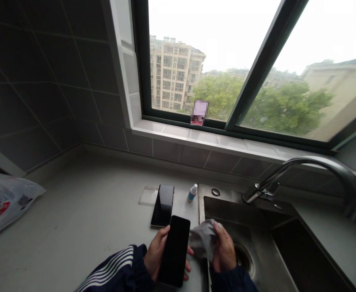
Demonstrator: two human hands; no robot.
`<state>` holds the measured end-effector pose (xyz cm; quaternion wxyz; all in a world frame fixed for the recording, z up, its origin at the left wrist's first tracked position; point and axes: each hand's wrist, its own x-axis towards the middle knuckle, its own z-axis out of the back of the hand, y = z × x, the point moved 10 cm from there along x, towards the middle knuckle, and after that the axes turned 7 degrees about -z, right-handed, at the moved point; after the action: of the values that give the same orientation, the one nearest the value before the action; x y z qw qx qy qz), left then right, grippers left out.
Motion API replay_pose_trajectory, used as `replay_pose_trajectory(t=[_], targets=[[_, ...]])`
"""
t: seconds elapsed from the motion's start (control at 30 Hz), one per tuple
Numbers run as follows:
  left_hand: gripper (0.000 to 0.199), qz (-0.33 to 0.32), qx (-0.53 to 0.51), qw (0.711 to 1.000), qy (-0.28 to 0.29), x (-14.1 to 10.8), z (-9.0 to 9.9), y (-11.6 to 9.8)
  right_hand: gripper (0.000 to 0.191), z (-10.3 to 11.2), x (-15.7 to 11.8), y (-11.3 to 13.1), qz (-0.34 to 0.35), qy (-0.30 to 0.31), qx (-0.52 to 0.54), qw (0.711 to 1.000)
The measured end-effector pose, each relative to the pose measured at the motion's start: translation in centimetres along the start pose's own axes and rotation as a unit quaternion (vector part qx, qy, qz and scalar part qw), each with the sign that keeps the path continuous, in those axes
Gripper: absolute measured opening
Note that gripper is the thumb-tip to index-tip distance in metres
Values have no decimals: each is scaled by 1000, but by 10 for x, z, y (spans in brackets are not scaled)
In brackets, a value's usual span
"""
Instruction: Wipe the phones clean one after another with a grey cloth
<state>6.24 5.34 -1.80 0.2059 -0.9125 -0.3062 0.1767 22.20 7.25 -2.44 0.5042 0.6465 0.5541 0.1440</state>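
Note:
My left hand [156,252] is closed around a black smartphone [175,251], thumb on its left edge and fingertips showing past the right one. The screen is dark and faces me. Just to the right, over the sink's near left edge, my right hand [225,248] pinches a thin grey cloth [202,239], which hangs toward the phone. A second phone [163,205] lies face up on the counter beyond the first. Partly under it rests a clear phone case [147,196]. A small spray bottle [192,192] with a white cap stands upright beside the sink.
A steel sink [201,198] with a curved faucet [302,160] takes up the right side. At the far left, a printed plastic bag [4,202] lies on the pale counter [74,211]. A tiled sill [208,137] and window run along the back.

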Motion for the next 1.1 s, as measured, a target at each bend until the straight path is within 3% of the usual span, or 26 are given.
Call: replay_pose_trajectory(t=[0.2,0.27,0.33,0.37,0.4,0.47,0.5,0.57,0.73,0.87,1.1], targets=[[70,1,-11,999,-40,-2,-5,-4,43,15,-3,28,124,-38,-33,991],[73,-2,-8,999,-36,-1,-6,-4,41,6,-17,27,153,-15,-78,985],[72,-16,-19,999,-40,1,-5,-5,36,-17,-36,22,179,52,-152,971],[71,-28,-32,998,-45,1,-4,-7,26,-51,-56,19,241,173,-265,918],[70,-38,-47,997,-50,1,-4,-8,19,-80,-83,8,297,292,-367,832],[74,-45,-80,995,-48,2,-6,-9,23,-104,-119,-13,360,405,-469,697],[77,-43,-94,994,-42,2,-7,-9,29,-107,-125,-19,367,416,-502,663],[81,-36,-110,993,-29,2,-9,-7,39,-108,-126,-24,382,407,-543,627],[79,-45,-111,992,-29,5,-2,-7,48,-107,-122,-26,455,334,-596,571],[79,-50,-123,991,-24,8,-2,-6,60,-109,-116,-38,466,283,-650,530],[80,-69,-134,989,-12,9,-1,-10,79,-116,-109,-51,449,288,-701,473]])
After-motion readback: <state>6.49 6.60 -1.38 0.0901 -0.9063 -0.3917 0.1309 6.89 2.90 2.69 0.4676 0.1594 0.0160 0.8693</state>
